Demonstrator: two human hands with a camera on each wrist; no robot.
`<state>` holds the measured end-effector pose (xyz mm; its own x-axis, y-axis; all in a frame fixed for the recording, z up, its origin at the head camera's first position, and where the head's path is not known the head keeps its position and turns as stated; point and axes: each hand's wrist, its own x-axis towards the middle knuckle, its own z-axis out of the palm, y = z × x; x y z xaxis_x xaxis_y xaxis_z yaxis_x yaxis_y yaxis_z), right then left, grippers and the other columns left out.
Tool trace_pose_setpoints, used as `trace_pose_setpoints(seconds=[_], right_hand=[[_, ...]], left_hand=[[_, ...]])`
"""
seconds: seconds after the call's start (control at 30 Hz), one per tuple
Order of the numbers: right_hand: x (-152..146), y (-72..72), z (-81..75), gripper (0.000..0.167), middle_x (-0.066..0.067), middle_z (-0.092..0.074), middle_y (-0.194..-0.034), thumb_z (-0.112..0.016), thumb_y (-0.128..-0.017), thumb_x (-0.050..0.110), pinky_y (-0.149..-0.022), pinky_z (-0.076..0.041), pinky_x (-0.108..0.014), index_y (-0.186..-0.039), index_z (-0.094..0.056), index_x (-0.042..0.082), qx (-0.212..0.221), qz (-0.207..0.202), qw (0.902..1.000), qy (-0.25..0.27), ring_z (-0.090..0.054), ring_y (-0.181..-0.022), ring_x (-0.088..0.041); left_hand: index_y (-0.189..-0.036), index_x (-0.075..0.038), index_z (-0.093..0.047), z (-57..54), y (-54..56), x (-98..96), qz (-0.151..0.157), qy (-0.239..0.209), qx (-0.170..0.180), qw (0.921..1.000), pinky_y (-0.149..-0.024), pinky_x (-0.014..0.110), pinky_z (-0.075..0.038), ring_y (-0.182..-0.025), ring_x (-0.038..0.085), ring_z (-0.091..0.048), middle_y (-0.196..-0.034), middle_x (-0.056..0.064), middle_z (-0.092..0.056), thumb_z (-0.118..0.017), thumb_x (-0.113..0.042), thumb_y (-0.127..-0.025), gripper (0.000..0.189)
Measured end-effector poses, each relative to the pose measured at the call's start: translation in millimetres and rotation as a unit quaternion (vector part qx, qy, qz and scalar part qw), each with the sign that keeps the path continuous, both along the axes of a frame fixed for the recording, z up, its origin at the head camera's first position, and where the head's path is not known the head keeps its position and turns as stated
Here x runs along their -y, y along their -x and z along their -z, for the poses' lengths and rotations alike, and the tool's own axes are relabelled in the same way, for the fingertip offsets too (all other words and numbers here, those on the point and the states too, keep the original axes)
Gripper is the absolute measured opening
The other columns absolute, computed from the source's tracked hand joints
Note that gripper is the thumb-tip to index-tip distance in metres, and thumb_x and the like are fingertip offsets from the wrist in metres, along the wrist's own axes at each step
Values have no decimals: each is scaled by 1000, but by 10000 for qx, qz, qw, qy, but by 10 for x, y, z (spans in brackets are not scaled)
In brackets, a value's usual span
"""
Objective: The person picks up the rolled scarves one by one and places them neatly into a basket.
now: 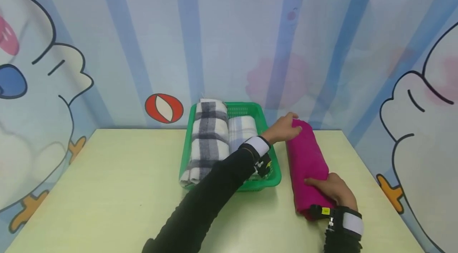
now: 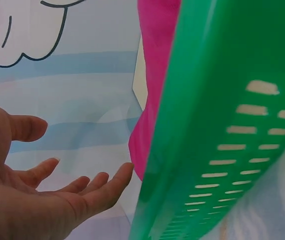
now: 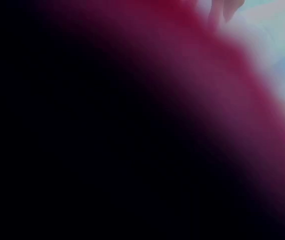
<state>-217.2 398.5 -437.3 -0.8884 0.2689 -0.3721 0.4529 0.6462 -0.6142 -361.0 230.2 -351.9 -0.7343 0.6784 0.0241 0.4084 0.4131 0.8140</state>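
A rolled magenta cloth lies lengthwise on the right side of the table. My right hand grips its near end, thumb on top and fingers down the right side, partly hidden. Over the green basket reaches my left arm; the left hand is at the roll's far end. In the left wrist view that hand has its fingers spread and loosely bent, fingertips close to the magenta cloth; whether they touch, I cannot tell. Blurred magenta cloth and darkness fill most of the right wrist view.
Inside the basket lie a dark-checked rolled cloth on the left and a pale checked one on the right, partly behind my left forearm. The pale yellow table ends at a printed backdrop behind the basket.
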Motion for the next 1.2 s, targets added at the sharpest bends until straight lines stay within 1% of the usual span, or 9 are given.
trace_pose_setpoints(seconds=[0.1, 0.3, 0.43, 0.5, 0.6, 0.7, 0.77, 1.0, 1.2], right_hand=[[21, 1, 8, 64, -11, -61, -81, -64, -87, 49, -63, -51, -30, -107, -52, -10, -145, 10, 9989, 449, -62, -70, -19], [20, 8, 11, 60, -10, -65, -87, -62, -90, 40, -64, -57, -34, -120, -49, -10, -392, 52, 9908, 1295, -67, -68, -19], [5, 3, -42, 66, -12, -66, -96, -60, -92, 39, -67, -58, -35, -132, -42, -10, -452, 114, 9871, 1532, -68, -74, -20], [1, -2, -73, 70, -13, -66, -100, -60, -93, 40, -69, -58, -36, -137, -38, -10, -445, 178, 9855, 1627, -68, -77, -20], [-2, -13, -104, 74, -14, -65, -104, -61, -93, 42, -71, -59, -36, -139, -36, -9, -402, 329, 9840, 1702, -68, -81, -21], [4, -30, -110, 75, -14, -65, -104, -63, -92, 43, -72, -59, -35, -139, -36, -9, -366, 374, 9828, 1770, -68, -82, -21], [11, -37, -111, 75, -14, -65, -104, -64, -92, 43, -73, -59, -35, -138, -36, -9, -390, 388, 9809, 1864, -68, -82, -20], [27, -35, -107, 74, -16, -64, -112, -62, -93, 41, -74, -60, -36, -143, -33, -6, -587, 392, 9764, 2042, -68, -84, -21], [53, -32, -165, 79, -14, -59, -121, -59, -95, 46, -78, -60, -39, -150, -25, 0, -755, 419, 9613, 2616, -66, -92, -21]], left_hand=[[-152, -5, -33, 13, 3, -48, -32, 106, -1, 9999, -81, 29, -40, -77, 13, -43, -89, 6, -49, -43, -24, -105, 51], [-150, -3, -35, 19, -24, -134, -223, 248, 31, 9994, -81, 28, -40, -89, 14, -47, -96, 7, -53, -44, -22, -102, 52], [-150, -1, -34, -1, -27, -193, -332, 208, 51, 9992, -75, 28, -39, -77, 15, -43, -96, 9, -52, -44, -20, -100, 54], [-151, -1, -32, 0, -24, -220, -351, 289, 56, 9990, -74, 28, -39, -76, 16, -42, -105, 13, -56, -44, -19, -100, 56], [-153, 1, -30, 21, -34, -253, -395, 437, 129, 9982, -84, 27, -44, -99, 18, -53, -137, 17, -53, -45, -20, -99, 59], [-150, 3, -34, 66, -53, -279, -409, 588, 115, 9974, -99, 29, -45, -126, 22, -50, -153, 17, -43, -47, -20, -97, 59], [-149, 4, -35, 101, -65, -301, -384, 684, 130, 9968, -101, 28, -45, -125, 22, -49, -152, 16, -43, -47, -18, -96, 59], [-137, 7, -43, 174, -92, -376, -400, 637, 595, 9954, -67, 24, -34, -77, 15, -40, -130, 16, -46, -48, -13, -94, 48], [-124, 5, -51, 182, -144, -427, -904, 621, 938, 9895, -75, 26, -37, -89, 16, -43, -110, 9, -48, -52, -12, -91, 38]])
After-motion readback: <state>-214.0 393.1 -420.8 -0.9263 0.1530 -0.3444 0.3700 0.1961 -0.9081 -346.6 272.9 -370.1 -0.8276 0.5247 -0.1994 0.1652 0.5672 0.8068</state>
